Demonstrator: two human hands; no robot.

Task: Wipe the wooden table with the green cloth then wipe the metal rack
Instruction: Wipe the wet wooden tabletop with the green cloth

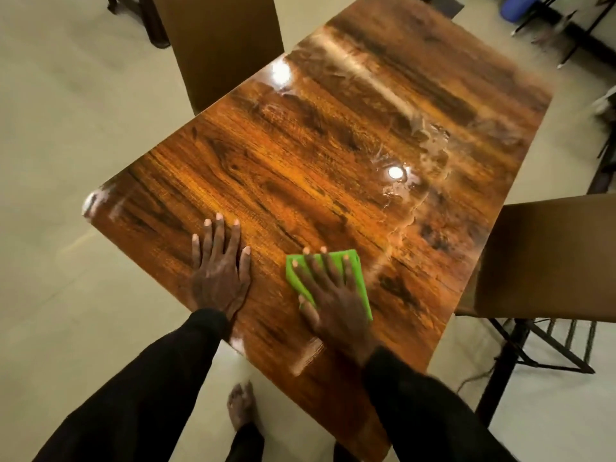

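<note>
The glossy wooden table (pixel 333 155) fills the middle of the head view, with wet streaks across its far and right parts. My right hand (pixel 333 295) lies flat with spread fingers on the folded green cloth (pixel 358 276), pressing it against the tabletop near the front edge. My left hand (pixel 218 271) rests flat on the bare wood to the left of the cloth, fingers straight. A black metal frame (pixel 546 345) shows at the lower right under a chair; whether it is the rack I cannot tell.
A brown chair back (pixel 230 45) stands at the table's far left side. Another brown chair (pixel 550 255) stands at the right edge. Dark furniture and metal legs (pixel 566 31) sit at the top right. My bare foot (pixel 241 408) stands on the pale floor below the table.
</note>
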